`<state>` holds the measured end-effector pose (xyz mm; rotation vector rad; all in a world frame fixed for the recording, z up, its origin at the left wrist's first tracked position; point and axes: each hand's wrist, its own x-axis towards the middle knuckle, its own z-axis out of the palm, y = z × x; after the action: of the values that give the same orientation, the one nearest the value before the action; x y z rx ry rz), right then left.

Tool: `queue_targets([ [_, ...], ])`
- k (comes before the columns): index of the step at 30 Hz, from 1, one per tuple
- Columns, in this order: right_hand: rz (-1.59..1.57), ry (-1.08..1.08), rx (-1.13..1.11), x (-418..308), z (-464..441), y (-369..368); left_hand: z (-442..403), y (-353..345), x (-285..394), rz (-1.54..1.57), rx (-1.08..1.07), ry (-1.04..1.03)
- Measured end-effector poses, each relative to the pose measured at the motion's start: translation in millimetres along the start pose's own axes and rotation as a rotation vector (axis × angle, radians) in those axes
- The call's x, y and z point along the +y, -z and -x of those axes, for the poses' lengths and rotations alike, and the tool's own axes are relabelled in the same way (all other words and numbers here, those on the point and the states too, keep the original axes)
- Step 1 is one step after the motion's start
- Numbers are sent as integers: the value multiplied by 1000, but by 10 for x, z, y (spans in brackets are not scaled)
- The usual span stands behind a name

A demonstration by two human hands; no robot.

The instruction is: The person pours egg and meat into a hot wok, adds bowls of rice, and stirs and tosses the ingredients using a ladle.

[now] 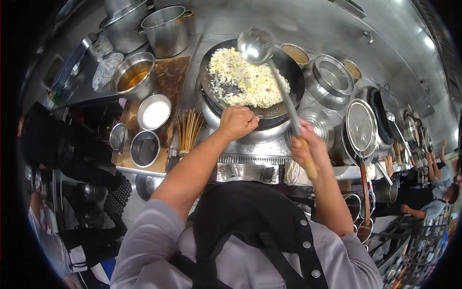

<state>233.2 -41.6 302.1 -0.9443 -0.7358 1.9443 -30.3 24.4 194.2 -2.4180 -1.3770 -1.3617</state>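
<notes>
A large dark wok (294,79) sits on the stove, with fried rice and bits of yellow egg (248,79) spread over its middle and near side. My left hand (237,122) is closed at the wok's near edge; the part it grips is hidden under the fingers. In my right hand (309,148) is the wooden handle of a long metal ladle (256,46). The ladle's bowl is raised over the far part of the wok, slightly blurred, its shaft slanting across the wok's right side.
Left are a bamboo brush (188,131), a bowl of white contents (155,113), and a pot of amber liquid (134,77). Right are a perforated skimmer (318,129), a lidded pot (332,77) and a strainer (361,126). People stand at both far sides.
</notes>
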Motion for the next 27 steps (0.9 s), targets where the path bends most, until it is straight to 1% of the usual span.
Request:
queue_targets([
  [1,93,-64,66,65,-154,-12,-6,7,11,1,20,-6],
  [3,325,-130,110,309,-408,61,-19,3,41,16,36,-28],
  [4,319,-117,121,327,-336,111,-21,17,40,6,2,-6],
  [6,655,37,103,265,13,-41,-18,28,24,-4,-39,28],
  [7,656,38,107,229,188,-43,-13,26,20,0,-39,26],
  [9,436,102,187,108,483,71,-10,12,9,-1,-43,37],
  [10,438,104,188,37,469,118,-19,9,0,0,-41,36],
  [12,269,88,264,-106,372,190,-3,-8,1,-7,-40,37],
  [13,265,92,273,-117,169,299,0,-18,12,0,-45,30],
  [14,260,27,254,-98,-160,470,-18,-16,23,-12,-49,29],
  [15,253,-36,233,-98,-340,548,-42,-10,28,-25,-53,27],
  [16,248,-27,240,-117,-357,503,-28,-7,32,-22,-45,34],
  [18,667,119,283,-181,-353,351,-25,16,34,-19,-44,34],
  [19,663,120,290,-205,-247,314,-19,17,29,-16,-47,40],
  [22,402,164,237,-182,82,358,-40,12,26,-16,-46,43],
  [23,407,163,235,-167,-1,399,-28,20,39,-20,-42,42],
  [25,397,64,246,-106,-280,481,-40,22,44,-25,-59,48],
  [26,449,25,230,-110,-477,534,-57,23,50,-30,-73,50],
  [27,448,31,230,-107,-479,464,-49,19,47,-30,-71,44],
])
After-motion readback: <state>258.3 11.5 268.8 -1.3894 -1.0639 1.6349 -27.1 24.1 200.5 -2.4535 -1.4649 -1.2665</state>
